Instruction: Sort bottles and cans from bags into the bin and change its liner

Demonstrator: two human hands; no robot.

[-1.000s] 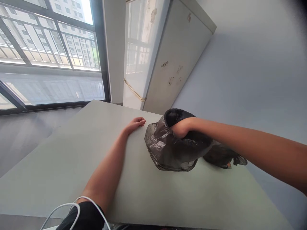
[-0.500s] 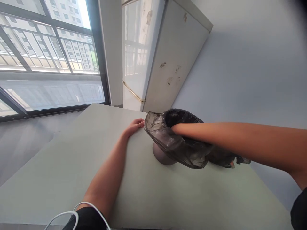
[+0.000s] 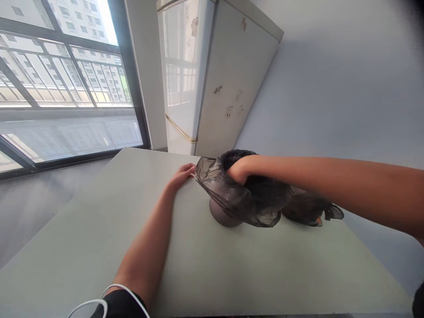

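Note:
A dark trash bin (image 3: 225, 216) stands on the table, lined with a thin black garbage bag (image 3: 228, 185) whose rim is folded over the outside. At the bin's left side, my left hand (image 3: 183, 175) is closed, its fingertips pinching the bag's flared edge. My right hand (image 3: 239, 168) reaches over the rim into the bin's mouth. Its wrist and the back of the hand show, while the fingers are hidden inside, so what they hold or press cannot be seen.
Another dark, crumpled plastic bag (image 3: 306, 212) with a bit of orange lies right of the bin, under my right forearm. The pale table (image 3: 198, 274) carries everything. Behind stand a worn white fridge (image 3: 232, 70) and a wall. A white cable (image 3: 122, 288) loops by my left arm.
My right hand has come up slightly out of the bin, so more of its back shows. My left hand stays at the bag's edge. The view has shifted a little.

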